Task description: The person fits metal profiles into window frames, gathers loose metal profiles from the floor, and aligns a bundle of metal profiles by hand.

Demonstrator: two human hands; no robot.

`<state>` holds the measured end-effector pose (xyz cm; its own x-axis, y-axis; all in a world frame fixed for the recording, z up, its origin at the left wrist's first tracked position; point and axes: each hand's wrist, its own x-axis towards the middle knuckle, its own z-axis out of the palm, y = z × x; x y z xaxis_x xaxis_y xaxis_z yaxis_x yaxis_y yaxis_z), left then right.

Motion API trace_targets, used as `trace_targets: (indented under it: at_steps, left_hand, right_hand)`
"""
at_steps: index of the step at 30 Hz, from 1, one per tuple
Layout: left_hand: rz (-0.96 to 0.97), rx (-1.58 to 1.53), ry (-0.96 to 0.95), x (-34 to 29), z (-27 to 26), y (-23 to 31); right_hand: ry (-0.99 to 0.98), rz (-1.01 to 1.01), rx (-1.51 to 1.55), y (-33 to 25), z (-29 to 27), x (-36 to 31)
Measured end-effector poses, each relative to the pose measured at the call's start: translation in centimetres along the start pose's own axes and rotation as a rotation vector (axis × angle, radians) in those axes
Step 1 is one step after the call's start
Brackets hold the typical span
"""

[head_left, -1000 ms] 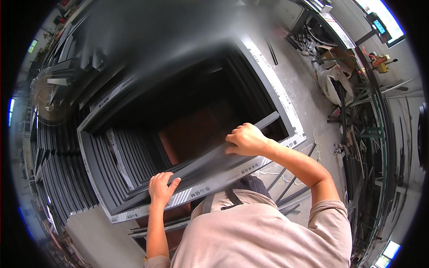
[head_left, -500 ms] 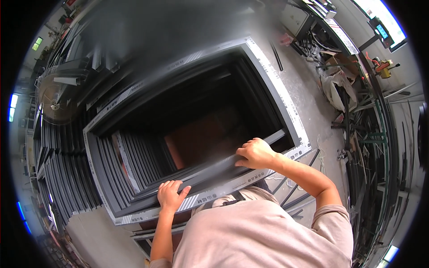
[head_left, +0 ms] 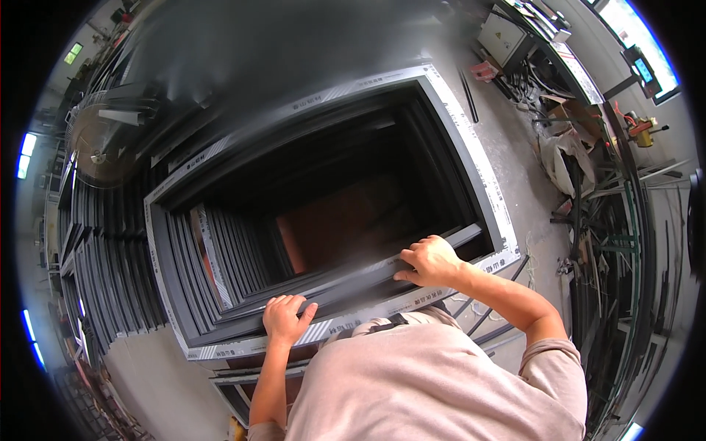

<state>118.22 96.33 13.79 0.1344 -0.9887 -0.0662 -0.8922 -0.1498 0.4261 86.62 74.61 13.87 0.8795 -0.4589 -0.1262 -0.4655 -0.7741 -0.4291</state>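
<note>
In front of me is a large rectangular dark grey metal frame (head_left: 482,184) with printed white film on its face. It lies on a stack of similar frames (head_left: 254,253), whose inner edges show through its opening. My left hand (head_left: 287,320) is on the near side, left of the middle, its fingers hooked over the inner edge and its thumb apart. Farther right, my right hand (head_left: 429,262) grips the dark inner edge of that same near side, fingers curled over it. The fingertips of both hands are partly hidden. A reddish-brown surface (head_left: 323,224) shows deep inside the opening.
More dark profiles (head_left: 118,287) are stacked to the left. A cluttered bench (head_left: 566,66) with a small display (head_left: 642,70) stands at the far right. Below it are a pale sack (head_left: 566,158) and a rack of long bars (head_left: 625,242). A dark blur covers the top of the view.
The view has shifted slightly, so the frame and surroundings sit a little farther right. Both hands keep the same places on the near side of the frame.
</note>
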Motion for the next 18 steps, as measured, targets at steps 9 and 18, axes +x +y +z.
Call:
trace_targets:
  at_steps: [9,18]
  left_hand:
    - [0.046,0.056,0.066,-0.1,0.6,-0.2]
    - [-0.011,0.082,0.042,-0.3,0.9,-0.2]
  right_hand:
    - [0.071,0.02,-0.061,-0.1,0.4,-0.3]
    - [0.023,-0.074,-0.029,2.2,1.0,1.6]
